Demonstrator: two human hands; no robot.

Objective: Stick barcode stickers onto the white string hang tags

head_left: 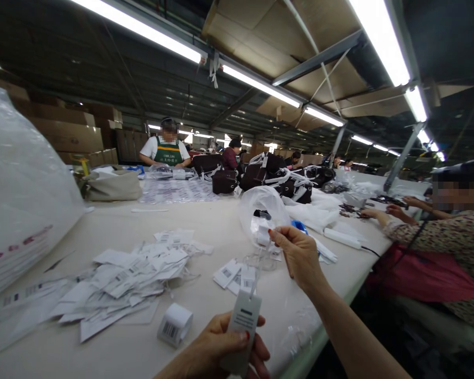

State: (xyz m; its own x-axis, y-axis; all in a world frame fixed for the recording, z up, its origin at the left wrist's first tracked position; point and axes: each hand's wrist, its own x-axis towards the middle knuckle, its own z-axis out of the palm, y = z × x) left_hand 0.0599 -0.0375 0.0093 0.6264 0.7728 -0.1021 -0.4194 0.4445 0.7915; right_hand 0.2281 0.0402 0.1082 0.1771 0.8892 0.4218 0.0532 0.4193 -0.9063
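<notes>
My left hand grips a pale hang tag with printed lines, held upright between thumb and fingers. A thin cord rises from its top. My right hand is closed in a pinch at the mouth of a clear plastic bag; a small white piece shows at its fingertips, too unclear to name. Just beyond the hang tag lie several white barcode tags with loose cords. A roll of white barcode labels sits left of my left hand. Farther left spreads a heap of white tags.
A big plastic bag bulges at the left edge. Dark bags with white wrapping are piled at the back. A beige fabric bag stands back left. Co-workers sit along the right and at the far side.
</notes>
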